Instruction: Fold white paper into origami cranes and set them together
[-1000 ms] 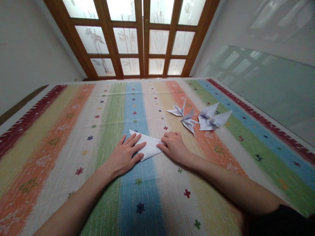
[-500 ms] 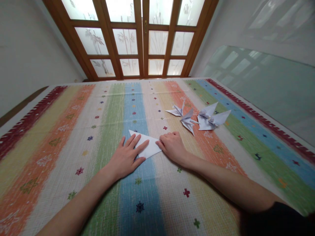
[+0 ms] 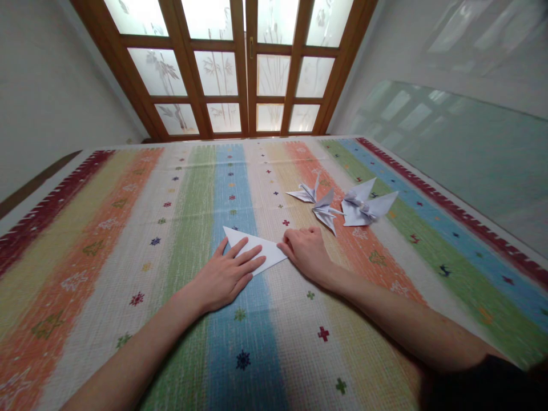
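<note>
A sheet of white paper [image 3: 270, 254], folded into a triangle, lies flat on the striped tablecloth. My left hand [image 3: 229, 273] rests on its left part with the fingers spread, covering some of the sheet. At the paper's right corner, my right hand [image 3: 306, 251] is closed, with curled fingers and the thumb against the upper edge near the tip. Its curled fingers partly hide how it grips that corner. Beyond my right hand are several folded paper cranes, among them one crane [image 3: 326, 212] close by and another white crane [image 3: 362, 206] farther right.
A tablecloth [image 3: 180, 274] with coloured stripes and small printed figures covers the table. Wooden doors [image 3: 201, 100] with frosted panes stand past the far edge. A pale glass panel [image 3: 454, 148] leans along the right wall.
My right hand has shifted slightly right along the paper's upper edge, and more of the right tip shows. The left hand has moved a little right, still flat on the paper.
</note>
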Tool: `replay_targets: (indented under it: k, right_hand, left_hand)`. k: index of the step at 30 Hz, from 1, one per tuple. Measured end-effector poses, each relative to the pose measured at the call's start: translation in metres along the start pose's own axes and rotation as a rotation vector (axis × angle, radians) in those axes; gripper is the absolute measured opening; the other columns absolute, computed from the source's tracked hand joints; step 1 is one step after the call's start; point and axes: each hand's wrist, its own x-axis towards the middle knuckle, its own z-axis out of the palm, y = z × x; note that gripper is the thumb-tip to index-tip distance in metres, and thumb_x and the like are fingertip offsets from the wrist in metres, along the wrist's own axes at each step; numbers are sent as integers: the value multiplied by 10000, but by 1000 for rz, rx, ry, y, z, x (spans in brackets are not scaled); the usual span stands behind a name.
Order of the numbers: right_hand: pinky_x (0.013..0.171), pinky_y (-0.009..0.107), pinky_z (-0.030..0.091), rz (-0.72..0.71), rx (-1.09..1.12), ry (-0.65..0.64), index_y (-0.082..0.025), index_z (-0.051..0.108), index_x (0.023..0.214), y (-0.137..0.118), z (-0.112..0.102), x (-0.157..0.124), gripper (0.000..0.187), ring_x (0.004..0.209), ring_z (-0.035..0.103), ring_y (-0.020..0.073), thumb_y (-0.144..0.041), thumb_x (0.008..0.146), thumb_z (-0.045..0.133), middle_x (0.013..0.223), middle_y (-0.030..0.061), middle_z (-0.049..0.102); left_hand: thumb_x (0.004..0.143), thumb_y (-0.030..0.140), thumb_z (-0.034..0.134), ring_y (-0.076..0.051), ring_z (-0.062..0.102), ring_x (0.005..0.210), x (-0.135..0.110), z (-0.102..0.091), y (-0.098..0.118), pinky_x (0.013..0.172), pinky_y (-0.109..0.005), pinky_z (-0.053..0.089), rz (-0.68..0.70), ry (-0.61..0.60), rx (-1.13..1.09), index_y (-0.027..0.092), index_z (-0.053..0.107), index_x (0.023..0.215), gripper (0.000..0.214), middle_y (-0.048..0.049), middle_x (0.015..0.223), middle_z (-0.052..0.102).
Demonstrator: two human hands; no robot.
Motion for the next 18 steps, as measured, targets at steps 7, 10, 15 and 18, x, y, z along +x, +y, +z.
replay_targets:
  k: [7,10,15,18]
  right_hand:
    - [830,415,378,-109,-25,120,-144,654,986,21,-9,-19,239,899,604,266,-240,983,435,963,136,693]
    - [975,441,399,-368,69,152,-117,579,1246,5,-9,-28,342,1172,538,284,-251,1000,382,1279,187,604]
    - [1143,469,300,-543,148,-115,35,321,1456,-24,1,-43,865,1425,304,340,-628,914,445,1504,276,356]
    - [1179,498,234,-443,180,-218,14,245,1500,-19,2,-50,988,1473,181,349,-730,869,401,1558,270,238]
  left_hand:
    - [1023,387,311,-323,322,1419,4,3,4,1129,-593,177,-19,81,-1,347,490,1391,411,-7,1491,472]
    - [1013,378,350,-336,334,1410,4,6,5,1123,-600,188,-18,101,19,341,501,1379,398,-11,1485,479]
    - [1008,351,358,-337,332,1414,3,5,6,1123,-608,191,-24,94,17,314,500,1381,402,-15,1494,467]
    - [1008,369,354,-328,324,1420,3,6,5,1132,-600,181,-28,92,10,334,467,1409,418,-10,1501,458]
